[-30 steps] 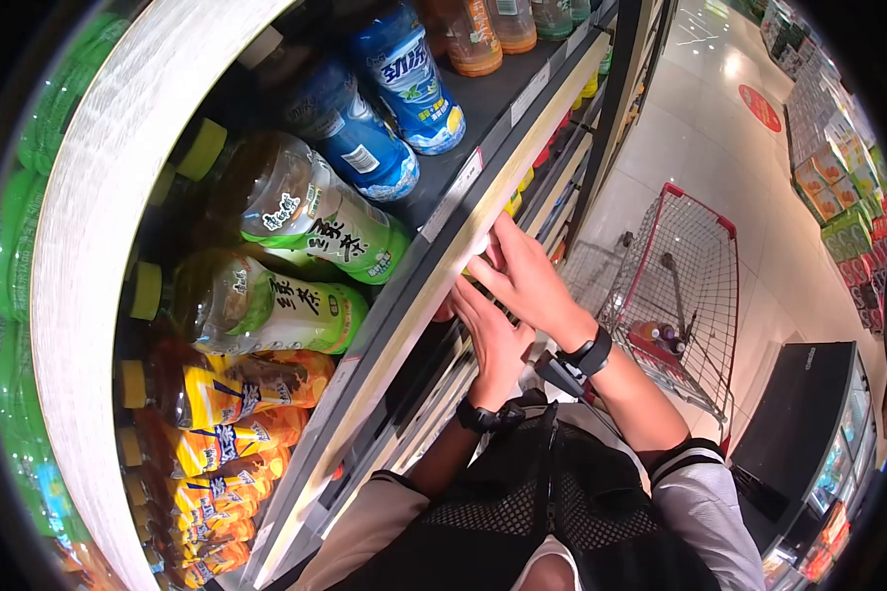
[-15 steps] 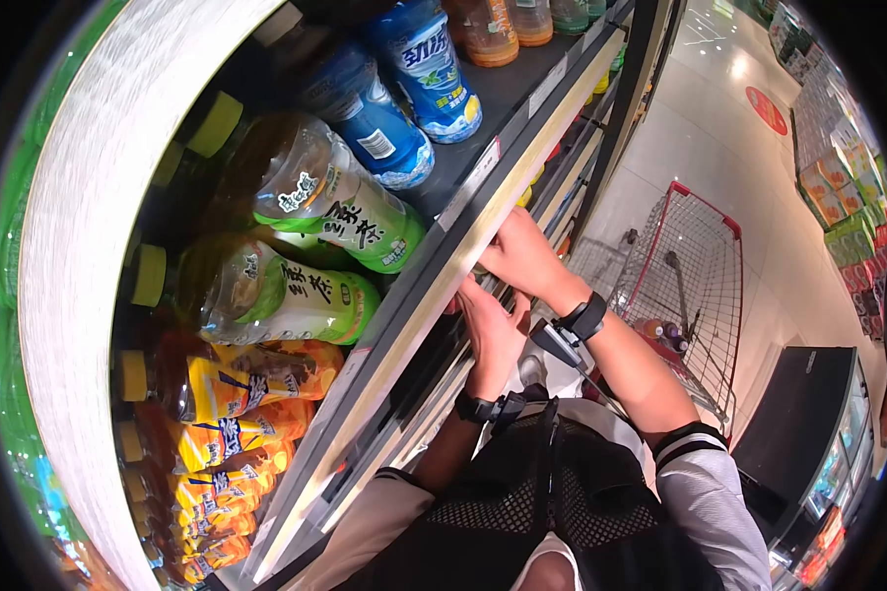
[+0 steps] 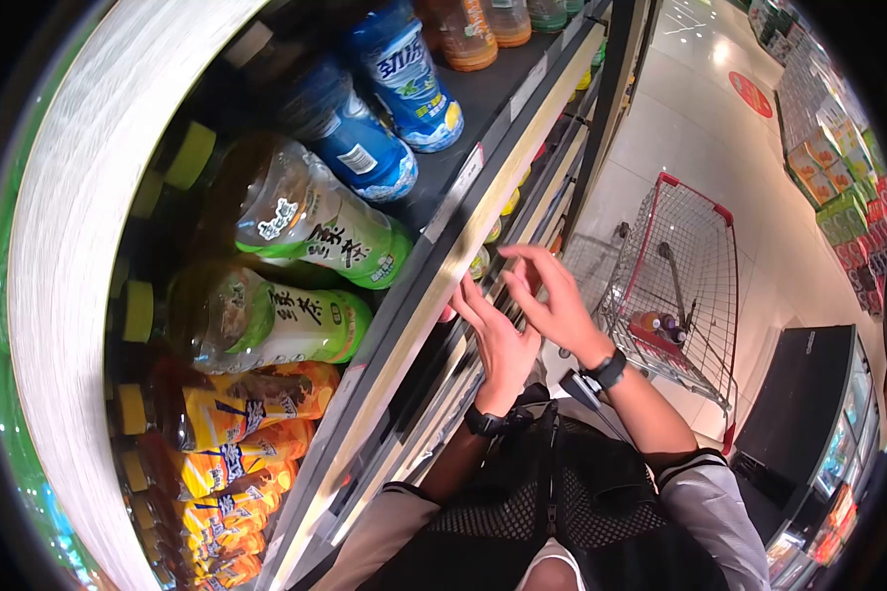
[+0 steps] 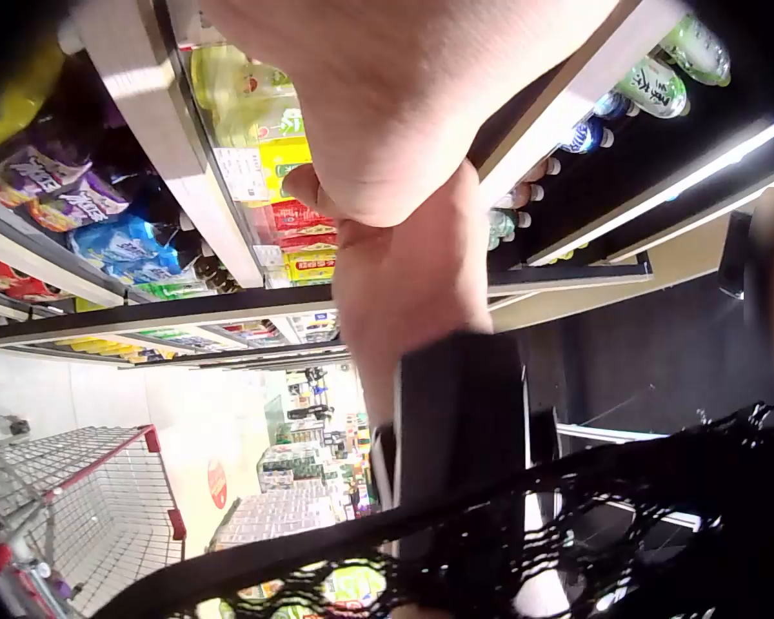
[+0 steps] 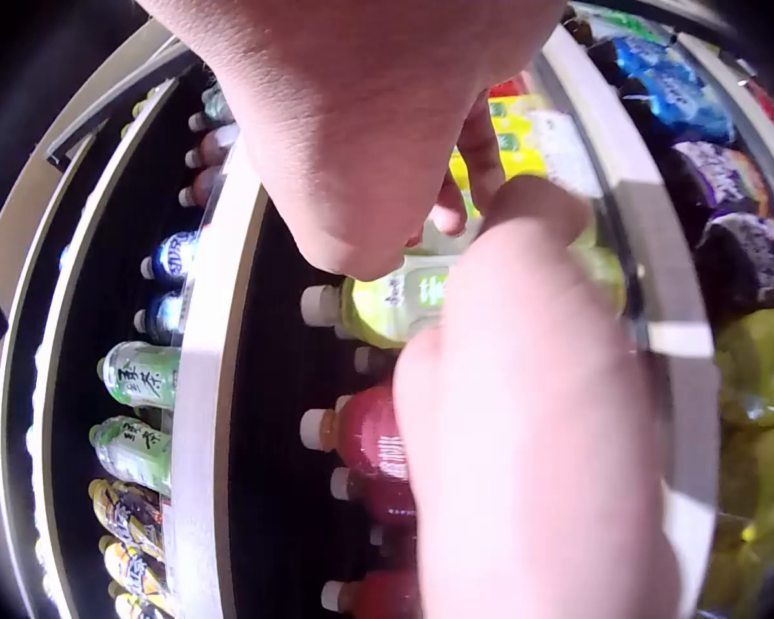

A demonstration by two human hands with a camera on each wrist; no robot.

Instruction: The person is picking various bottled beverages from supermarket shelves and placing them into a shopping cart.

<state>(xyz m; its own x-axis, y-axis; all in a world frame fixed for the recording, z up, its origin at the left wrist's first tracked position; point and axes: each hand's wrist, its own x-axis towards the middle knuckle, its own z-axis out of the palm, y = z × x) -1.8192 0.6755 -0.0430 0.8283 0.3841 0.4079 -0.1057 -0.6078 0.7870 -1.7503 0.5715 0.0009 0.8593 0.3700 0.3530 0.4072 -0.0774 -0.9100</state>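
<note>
My right hand (image 3: 562, 307) is just off the wooden shelf edge (image 3: 442, 280), its fingers loosely bent and nothing visible in them. Beside it, my left hand (image 3: 503, 353) has its straight fingers at that edge, beneath the upper shelf. The right wrist view shows the lower shelf: a pale yellow bottle (image 5: 397, 304) with a white cap lies close by the right hand's fingers. Pink-red bottles (image 5: 372, 436) are lined up next to it, partly hidden behind the left hand (image 5: 542, 439). The left wrist view has the left hand's fingertips largely out of sight.
Green tea bottles (image 3: 350, 246), blue bottles (image 3: 414, 84) and orange-labelled bottles (image 3: 256, 409) fill the upper shelf. A wire shopping cart (image 3: 685, 276) with a few bottles inside stands at the right. Behind it is a black display cooler (image 3: 793, 404); stacked boxes (image 3: 833, 187) line the far aisle.
My right hand has come back from the shelf edge toward me, and its fingers have loosened. The left hand stays near the edge, its fingers now straighter.
</note>
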